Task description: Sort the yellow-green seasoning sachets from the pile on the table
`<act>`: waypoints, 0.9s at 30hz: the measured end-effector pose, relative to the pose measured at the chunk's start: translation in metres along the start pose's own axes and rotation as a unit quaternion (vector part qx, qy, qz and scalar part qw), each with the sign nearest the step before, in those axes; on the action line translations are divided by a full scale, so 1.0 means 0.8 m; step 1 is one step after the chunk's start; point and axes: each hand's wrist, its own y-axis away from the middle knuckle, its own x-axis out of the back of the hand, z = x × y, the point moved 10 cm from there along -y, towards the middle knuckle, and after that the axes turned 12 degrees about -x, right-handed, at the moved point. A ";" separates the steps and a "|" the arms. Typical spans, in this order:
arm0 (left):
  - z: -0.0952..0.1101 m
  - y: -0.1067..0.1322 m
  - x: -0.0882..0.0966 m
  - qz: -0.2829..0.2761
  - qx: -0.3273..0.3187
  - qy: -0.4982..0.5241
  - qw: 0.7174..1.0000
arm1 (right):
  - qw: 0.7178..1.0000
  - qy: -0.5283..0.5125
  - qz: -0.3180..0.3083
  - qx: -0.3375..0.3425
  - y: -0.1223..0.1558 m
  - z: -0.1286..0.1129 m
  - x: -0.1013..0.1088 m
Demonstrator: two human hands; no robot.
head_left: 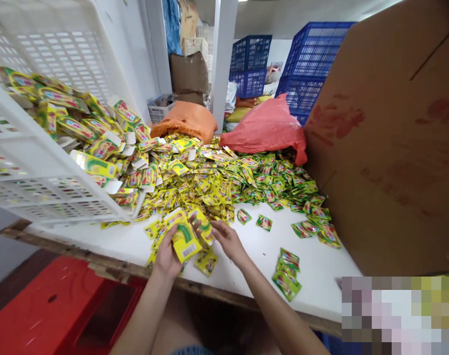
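My left hand (168, 256) is closed around a flat yellow carton (186, 237) with a green curved stripe and a barcode at its lower end. Just right of it is a second yellow piece (204, 228) with printed green and pink, either a carton or a packet. The fingers of my right hand (227, 240) are bent against its right edge, and the left fingertips show on its near side. Below the hands lie loose yellow sachets (206, 261) on the white tabletop (246, 276). Behind them spreads a heap of yellow sachets (198, 190).
A tilted white crate (94, 197) at left spills printed cartons (106, 145). Green sachets (276, 180) are heaped at right under a red bag (268, 125); an orange bag (189, 121) lies behind. A large cardboard box (387, 148) walls the right side. A red stool (43, 305) stands below.
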 end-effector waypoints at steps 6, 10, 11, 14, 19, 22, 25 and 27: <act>0.004 0.018 0.000 -0.031 -0.011 0.034 0.999 | 0.985 0.098 0.143 -0.021 -0.065 0.027 0.104; -0.020 0.027 0.006 -0.002 0.026 0.029 0.999 | 0.977 0.142 0.151 -0.058 -0.084 0.056 0.131; -0.027 0.029 0.008 0.006 0.036 0.028 0.999 | 0.976 0.148 0.143 -0.068 -0.083 0.063 0.131; -0.040 0.032 0.011 0.006 0.061 0.038 0.997 | 0.976 0.148 0.119 -0.107 -0.074 0.084 0.131; -0.049 0.034 0.005 -0.032 0.066 0.064 0.995 | 0.982 0.075 0.058 -0.164 -0.057 0.094 0.122; -0.058 0.037 -0.003 -0.048 0.070 0.064 0.994 | 0.985 -0.008 0.028 -0.170 -0.056 0.079 0.097; -0.063 0.039 -0.006 -0.054 0.066 0.035 0.996 | 0.980 -0.091 0.024 -0.177 -0.059 0.066 0.069; -0.061 0.036 -0.003 -0.056 0.051 -0.021 0.997 | 0.972 -0.145 0.028 -0.184 -0.060 0.063 0.053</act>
